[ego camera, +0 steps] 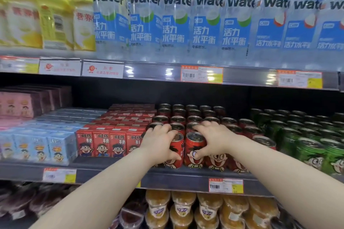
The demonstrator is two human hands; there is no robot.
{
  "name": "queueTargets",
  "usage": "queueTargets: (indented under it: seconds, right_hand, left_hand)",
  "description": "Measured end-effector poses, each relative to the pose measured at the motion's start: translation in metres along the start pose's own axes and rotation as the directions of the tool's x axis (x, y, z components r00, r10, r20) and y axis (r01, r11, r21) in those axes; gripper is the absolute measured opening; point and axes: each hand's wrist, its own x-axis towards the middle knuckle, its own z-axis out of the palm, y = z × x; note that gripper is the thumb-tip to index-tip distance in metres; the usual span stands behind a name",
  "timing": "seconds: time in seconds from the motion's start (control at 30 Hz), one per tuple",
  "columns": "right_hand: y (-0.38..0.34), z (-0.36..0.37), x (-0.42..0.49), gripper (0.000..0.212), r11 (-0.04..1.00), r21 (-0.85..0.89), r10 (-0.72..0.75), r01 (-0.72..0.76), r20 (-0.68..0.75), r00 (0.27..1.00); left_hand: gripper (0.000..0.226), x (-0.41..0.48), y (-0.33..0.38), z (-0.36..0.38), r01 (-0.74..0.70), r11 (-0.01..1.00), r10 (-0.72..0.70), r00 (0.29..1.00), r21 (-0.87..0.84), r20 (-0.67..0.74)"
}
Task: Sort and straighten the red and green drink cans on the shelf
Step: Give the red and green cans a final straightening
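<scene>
A: Head view first: where are the hands?

B: Both bare forearms reach up from the bottom of the frame to the middle shelf [111, 173]. The left hand [160, 143] curls over the front-row red metal drink can with a cartoon face [176, 151], fingers draped across its top rim and thumb pressed to its side. The right hand [212, 139] wraps the neighbouring red cartoon can [193, 150] the same way, fingers spread over the lid, thumb on the front.

A: Are the two cans apart?

B: They stand upright, side by side, touching or nearly so, at the shelf's front edge in the centre of the frame.

A: And around them?

B: Rows of red cans [193, 113] run back behind the hands. Green cartoon cans [312, 152] fill the right side. Red cardboard drink cartons [109, 143] sit just left, pale blue cartons [37, 147] further left. Clear water bottles with blue labels [175, 20] line the upper shelf.
</scene>
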Motion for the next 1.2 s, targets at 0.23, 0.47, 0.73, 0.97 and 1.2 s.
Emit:
queueTargets:
  seconds: [0.23,0.47,0.73,0.97,1.2]
  right_hand:
    - [-0.019,0.009,0.014,0.089,0.999,0.045,-0.03,0.029,0.028,0.999]
    - [-0.022,0.003,0.015,0.09,0.997,0.06,-0.048,0.044,0.06,0.997]
    - [-0.05,0.015,0.024,0.077,0.988,0.078,-0.13,0.131,-0.021,0.991]
    - [-0.054,0.018,0.022,0.07,0.995,0.039,-0.091,0.093,-0.043,0.995]
    - [-0.072,0.021,0.003,0.074,1.0,0.002,-0.019,0.02,-0.115,0.993]
  left_hand:
    - [0.087,-0.018,-0.036,-0.011,0.125,0.989,-0.123,0.992,-0.073,0.032]
    - [0.08,-0.027,-0.046,-0.001,0.102,0.978,-0.09,0.993,-0.179,0.073]
    - [0.076,-0.026,-0.046,0.004,0.099,0.986,-0.096,0.995,-0.136,0.028]
    - [0.072,-0.031,-0.049,0.015,0.072,0.988,-0.079,0.996,-0.137,-0.052]
    - [0.074,-0.039,-0.035,0.007,0.094,0.988,-0.103,0.992,-0.12,-0.072]
